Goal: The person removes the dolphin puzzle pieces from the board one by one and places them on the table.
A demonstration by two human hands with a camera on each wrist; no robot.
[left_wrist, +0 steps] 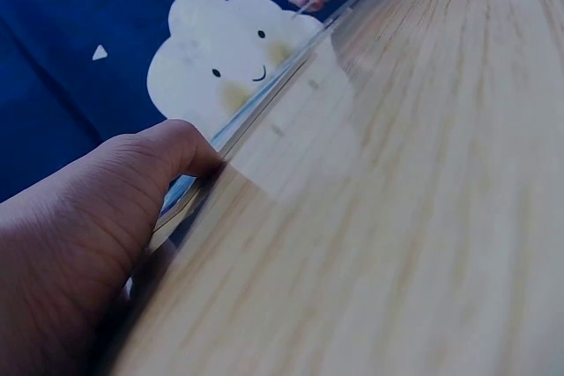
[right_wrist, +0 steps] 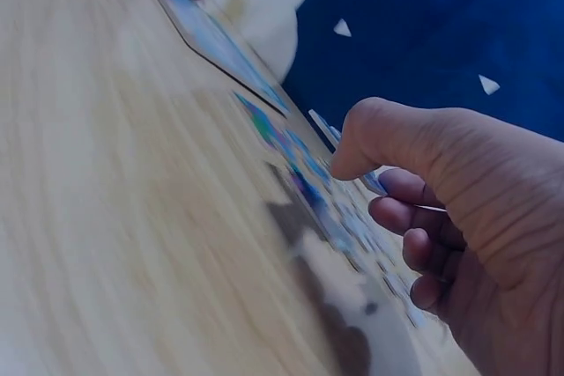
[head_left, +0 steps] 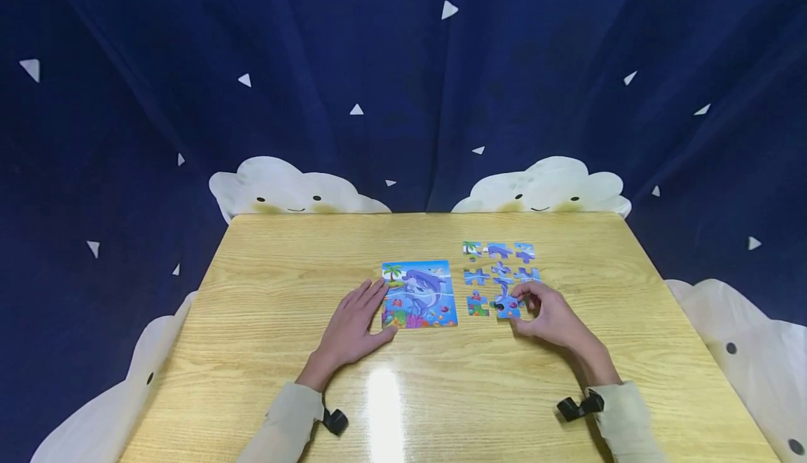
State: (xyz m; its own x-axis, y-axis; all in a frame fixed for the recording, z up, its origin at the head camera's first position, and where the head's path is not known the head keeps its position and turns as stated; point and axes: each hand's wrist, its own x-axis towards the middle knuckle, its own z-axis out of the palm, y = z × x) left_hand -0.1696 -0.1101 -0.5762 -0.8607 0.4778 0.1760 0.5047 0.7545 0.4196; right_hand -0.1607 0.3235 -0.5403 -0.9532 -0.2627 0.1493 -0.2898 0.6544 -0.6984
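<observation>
A square dolphin picture board (head_left: 421, 295) lies flat on the table, with a palm tree and coral printed on it. My left hand (head_left: 358, 326) rests at its left edge with the fingers extended, the thumb by the lower left corner. To the right of the board, my right hand (head_left: 550, 314) pinches a blue jigsaw piece (head_left: 506, 312) between thumb and fingers. It is held up over the other pieces, as the right wrist view shows. Several loose jigsaw pieces (head_left: 476, 277) lie spaced in rows there; the right fingers partly hide those at the lower right.
The wooden table (head_left: 284, 260) reaches past both hands. White cloud shapes with faces (head_left: 296, 190) border its far edge, in front of a dark blue curtain (head_left: 403, 64) with white triangles. Black straps (head_left: 335, 421) circle both sleeve cuffs.
</observation>
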